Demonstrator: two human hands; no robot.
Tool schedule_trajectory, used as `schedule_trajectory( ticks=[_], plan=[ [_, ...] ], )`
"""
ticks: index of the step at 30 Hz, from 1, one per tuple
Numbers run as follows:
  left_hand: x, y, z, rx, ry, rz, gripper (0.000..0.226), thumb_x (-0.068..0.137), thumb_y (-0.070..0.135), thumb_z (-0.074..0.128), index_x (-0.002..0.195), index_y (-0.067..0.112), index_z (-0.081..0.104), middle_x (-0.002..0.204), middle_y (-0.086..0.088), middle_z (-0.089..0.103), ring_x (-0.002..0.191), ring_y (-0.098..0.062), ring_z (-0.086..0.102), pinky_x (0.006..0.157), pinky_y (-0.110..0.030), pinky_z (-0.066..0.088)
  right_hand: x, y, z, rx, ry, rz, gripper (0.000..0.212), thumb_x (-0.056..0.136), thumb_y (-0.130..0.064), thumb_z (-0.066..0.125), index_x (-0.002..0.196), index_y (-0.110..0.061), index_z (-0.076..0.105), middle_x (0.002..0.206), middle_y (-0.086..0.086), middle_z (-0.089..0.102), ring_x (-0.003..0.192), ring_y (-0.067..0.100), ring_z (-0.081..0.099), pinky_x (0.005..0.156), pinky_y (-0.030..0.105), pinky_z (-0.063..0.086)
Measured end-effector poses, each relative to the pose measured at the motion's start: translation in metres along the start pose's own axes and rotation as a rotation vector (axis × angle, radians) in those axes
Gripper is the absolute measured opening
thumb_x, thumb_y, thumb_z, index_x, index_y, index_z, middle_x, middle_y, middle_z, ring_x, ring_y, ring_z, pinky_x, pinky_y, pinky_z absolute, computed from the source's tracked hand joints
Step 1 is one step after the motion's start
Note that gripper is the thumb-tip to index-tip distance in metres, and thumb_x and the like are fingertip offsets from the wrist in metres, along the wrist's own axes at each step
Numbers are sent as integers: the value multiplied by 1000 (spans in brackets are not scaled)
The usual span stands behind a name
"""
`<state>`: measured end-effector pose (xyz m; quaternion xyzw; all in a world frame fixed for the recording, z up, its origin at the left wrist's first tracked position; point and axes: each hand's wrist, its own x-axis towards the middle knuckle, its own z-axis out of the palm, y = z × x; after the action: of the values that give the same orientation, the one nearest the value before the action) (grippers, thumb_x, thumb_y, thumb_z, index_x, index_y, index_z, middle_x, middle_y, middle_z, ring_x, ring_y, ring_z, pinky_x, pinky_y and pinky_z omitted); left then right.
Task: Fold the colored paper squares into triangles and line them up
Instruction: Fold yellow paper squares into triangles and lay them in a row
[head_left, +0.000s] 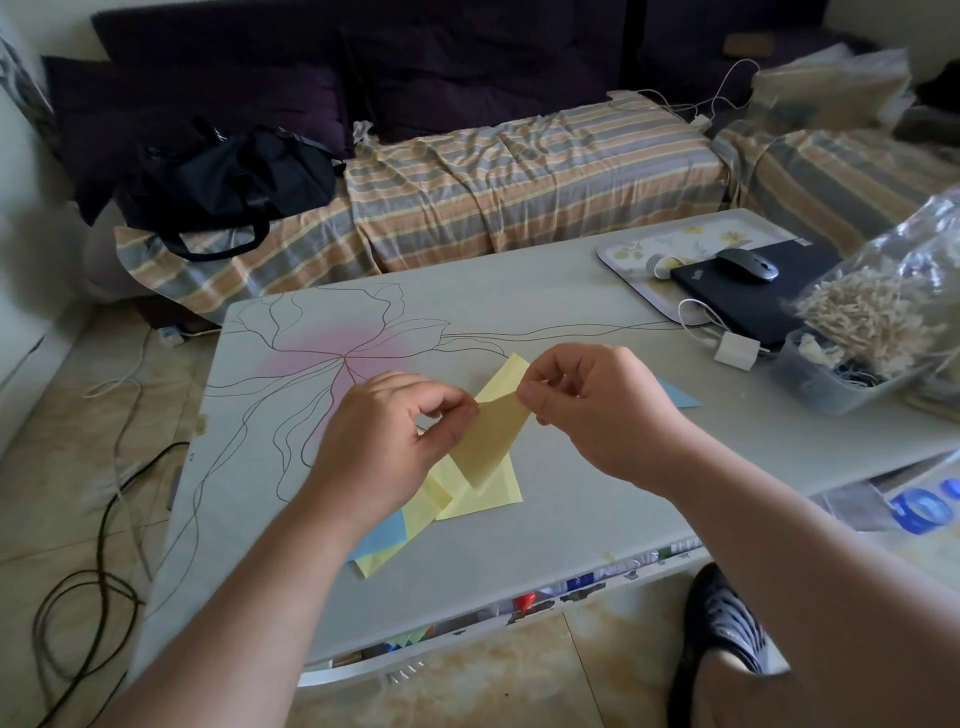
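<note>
Both hands (382, 431) (587, 400) pinching yellow paper (493, 426) aloft; below them, loose sheets (483, 491). Risks crooked crease if corners misalign.

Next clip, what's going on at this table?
A person is folding paper. Both hands, the left hand and the right hand, pinch a pale yellow paper sheet and hold it up over the grey table with a flower drawing. Under it lies a loose pile of yellow and blue paper pieces. One blue paper triangle lies apart to the right.
</note>
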<state>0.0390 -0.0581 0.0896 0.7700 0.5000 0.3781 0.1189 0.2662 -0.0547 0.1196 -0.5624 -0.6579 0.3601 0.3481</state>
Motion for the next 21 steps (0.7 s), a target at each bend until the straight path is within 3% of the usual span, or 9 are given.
schedule_trajectory(
  ticks=[8, 12, 14, 18, 21],
  plan=[
    [1, -8, -7, 30, 10, -49, 21, 91, 48, 66, 91, 32, 80, 84, 20, 72, 85, -5, 66, 75, -28, 53, 4, 2, -9, 5, 37, -7, 15, 93, -31, 72, 79, -29, 72, 74, 10, 71, 60, 19, 52, 51, 28, 41],
    [1, -6, -9, 11, -21, -95, 7, 95, 34, 74, 92, 32, 80, 81, 23, 70, 86, -4, 65, 71, -12, 45, 4, 2, -10, 32, 50, 3, 16, 94, -28, 73, 78, -28, 73, 72, 1, 73, 60, 12, 57, 52, 26, 43],
    [1, -2, -10, -28, -38, -140, 8, 95, 34, 73, 90, 35, 79, 81, 21, 71, 82, -3, 64, 67, -9, 42, 4, 2, -10, 69, 69, 11, 14, 93, -27, 74, 79, -28, 74, 72, 0, 73, 63, 11, 59, 56, 32, 47],
    [-1, 2, -8, -119, -38, -246, 10, 95, 42, 71, 87, 39, 77, 87, 22, 73, 73, -6, 64, 69, -28, 51, 6, 1, -9, 225, 83, 32, 6, 90, -31, 79, 86, -27, 78, 79, 6, 75, 72, 24, 63, 76, 58, 57],
    [-3, 3, -4, -305, 19, -326, 10, 96, 38, 73, 89, 35, 78, 82, 19, 75, 73, -3, 67, 71, -28, 52, 6, 0, -7, 346, 43, 53, 7, 94, -25, 76, 92, -18, 77, 82, 2, 73, 72, 16, 66, 79, 43, 59]
  ],
)
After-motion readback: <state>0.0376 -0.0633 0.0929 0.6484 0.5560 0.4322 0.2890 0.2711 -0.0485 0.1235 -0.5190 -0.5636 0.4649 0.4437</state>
